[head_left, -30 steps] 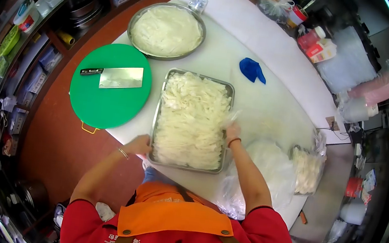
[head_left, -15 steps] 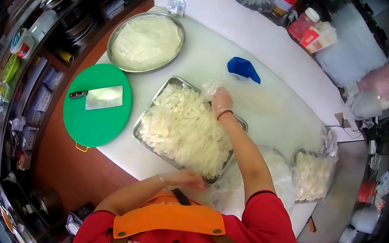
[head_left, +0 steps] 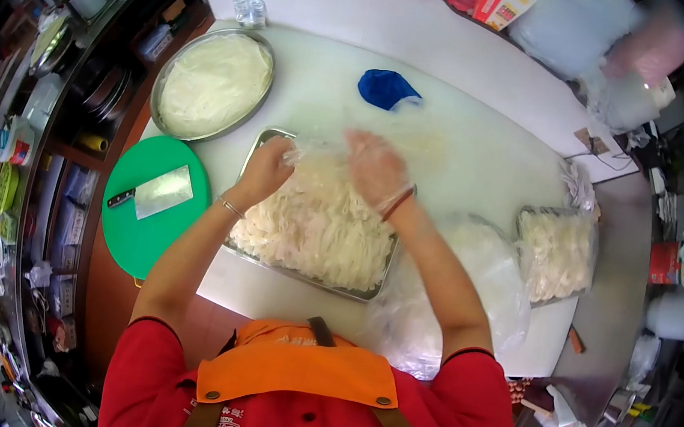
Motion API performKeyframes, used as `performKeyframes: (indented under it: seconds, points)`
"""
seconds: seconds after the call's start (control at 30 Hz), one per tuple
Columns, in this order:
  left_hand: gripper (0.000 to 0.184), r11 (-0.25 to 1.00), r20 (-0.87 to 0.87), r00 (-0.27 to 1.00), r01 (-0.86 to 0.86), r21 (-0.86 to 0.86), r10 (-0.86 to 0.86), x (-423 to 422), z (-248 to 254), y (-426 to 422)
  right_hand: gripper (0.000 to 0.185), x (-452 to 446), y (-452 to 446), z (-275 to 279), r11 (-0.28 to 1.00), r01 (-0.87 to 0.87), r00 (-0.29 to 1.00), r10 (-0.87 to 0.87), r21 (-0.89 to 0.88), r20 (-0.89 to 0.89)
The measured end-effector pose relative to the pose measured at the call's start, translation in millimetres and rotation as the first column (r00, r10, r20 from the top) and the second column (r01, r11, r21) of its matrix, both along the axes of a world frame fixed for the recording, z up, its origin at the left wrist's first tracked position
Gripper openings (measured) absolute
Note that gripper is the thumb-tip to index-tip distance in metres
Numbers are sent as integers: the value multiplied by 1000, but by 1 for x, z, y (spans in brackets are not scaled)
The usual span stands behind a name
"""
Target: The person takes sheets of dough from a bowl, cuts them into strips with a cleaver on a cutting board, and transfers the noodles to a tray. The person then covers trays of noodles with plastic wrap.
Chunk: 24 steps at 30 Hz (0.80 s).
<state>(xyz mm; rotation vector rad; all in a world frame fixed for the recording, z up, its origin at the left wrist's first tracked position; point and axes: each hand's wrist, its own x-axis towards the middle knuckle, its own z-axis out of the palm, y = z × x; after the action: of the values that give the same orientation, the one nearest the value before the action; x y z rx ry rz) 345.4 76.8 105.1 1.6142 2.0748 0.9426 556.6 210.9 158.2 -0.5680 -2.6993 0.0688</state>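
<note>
A metal tray [head_left: 299,277] holds a heap of wide white noodle-like strips [head_left: 313,236]. Above its upper left part, my bare left hand [head_left: 268,168] is closed on a crumpled piece of thin clear plastic [head_left: 308,154], possibly a disposable glove. My right hand [head_left: 377,173] appears to wear a clear plastic glove, with a reddish band at the wrist. It hovers over the tray's upper right part, fingers stretched out and slightly blurred, apart from the left hand. Part of the strips is hidden beneath the hands and the plastic.
A cleaver [head_left: 165,193] lies on a round green cutting board [head_left: 127,237] at left. Behind it stands a round metal pan [head_left: 264,99] of pale dough-like food. A blue item [head_left: 386,90], a large clear plastic bag [head_left: 466,290] and a plastic-wrapped pack [head_left: 556,250] share the table.
My left hand has risen from the tray's near edge to its upper left and now grips the clear plastic. My right hand's fingers have opened out. The view has shifted.
</note>
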Motion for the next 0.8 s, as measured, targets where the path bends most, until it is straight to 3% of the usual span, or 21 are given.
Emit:
performKeyframes:
  seconds: [0.03,0.13,0.2,0.23,0.33,0.4,0.47,0.57,0.67,0.7,0.77,0.8]
  points:
    - [26,994,-26,998,56,93,-54,1,13,-1,34,3,19,12,999,0,988,5,32,-156]
    - [26,919,-107,978,205,337,-179,-1,73,-18,69,-4,45,32,971,-130,991,126,199,34]
    - [31,847,-159,958,287,447,-241,-14,94,-32,61,-28,43,31,973,-221,956,204,64,213]
    - [31,826,-176,969,241,509,-175,-25,105,-40,58,-43,42,28,964,-264,921,256,-11,294]
    - [32,754,-213,973,77,652,84,-76,127,-63,32,-90,44,13,993,-47,663,110,-106,740]
    - [33,725,-158,962,-56,687,223,-122,126,-74,34,-88,67,-4,982,1,764,-123,189,634]
    - [32,778,38,955,-264,571,296,-163,105,-82,31,-78,77,24,899,436,863,-404,-45,304]
    - [34,830,57,943,-316,460,327,-212,52,-74,24,-54,111,3,806,592,802,-589,0,103]
    - [35,812,380,866,-461,359,325,-239,11,-46,27,-33,125,8,668,734,679,-729,-123,89]
    - [28,843,616,706,-524,122,350,-236,26,-40,28,-21,138,4,639,715,684,-723,-282,97]
    - [22,908,824,482,-411,-87,297,-254,4,-19,32,6,171,-10,532,620,702,-705,-577,105]
    - [19,928,894,342,-330,-174,289,-266,-12,-7,33,11,175,-6,630,682,721,-663,-372,201]
